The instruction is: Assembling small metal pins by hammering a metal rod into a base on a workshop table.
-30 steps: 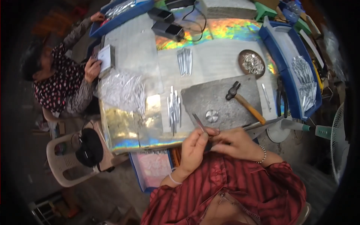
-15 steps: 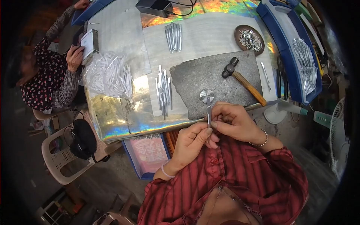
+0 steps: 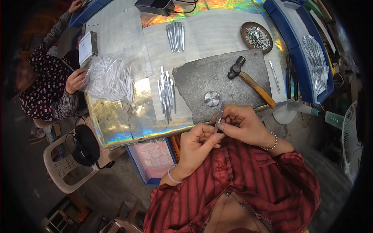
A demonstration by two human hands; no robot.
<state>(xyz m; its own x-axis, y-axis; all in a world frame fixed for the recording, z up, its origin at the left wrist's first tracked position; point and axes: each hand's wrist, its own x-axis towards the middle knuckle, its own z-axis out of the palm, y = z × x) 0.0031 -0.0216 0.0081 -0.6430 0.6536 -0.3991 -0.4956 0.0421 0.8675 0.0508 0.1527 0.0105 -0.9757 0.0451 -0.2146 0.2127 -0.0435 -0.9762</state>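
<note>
My left hand (image 3: 200,144) and my right hand (image 3: 241,123) meet at the table's near edge, fingers pinched around one slim, flat silver metal piece (image 3: 219,117). Its narrow end points up and away, toward the stone slab (image 3: 190,83). The fingers hide its lower part. Just beyond it, a round shiny metal disc (image 3: 212,98) lies on the slab. A ball-peen hammer (image 3: 254,86) with a wooden handle rests on the slab's right side. To the left, several slim silver pieces (image 3: 167,95) lie on white sheeting, with another bunch (image 3: 175,37) farther back.
At right are a brown dish (image 3: 243,38) of small metal pins, a single slim piece (image 3: 274,76), pliers (image 3: 291,79) and a blue bin (image 3: 297,64). A plastic bag (image 3: 110,79) of white strips lies left, beside a co-worker's hand (image 3: 76,80). A black box (image 3: 154,6) stands far back.
The slim metal piece has tilted to the right and drawn back from over the disc, which now shows whole. Both hands keep hold of it. The co-worker's hand has dropped from the white-topped box.
</note>
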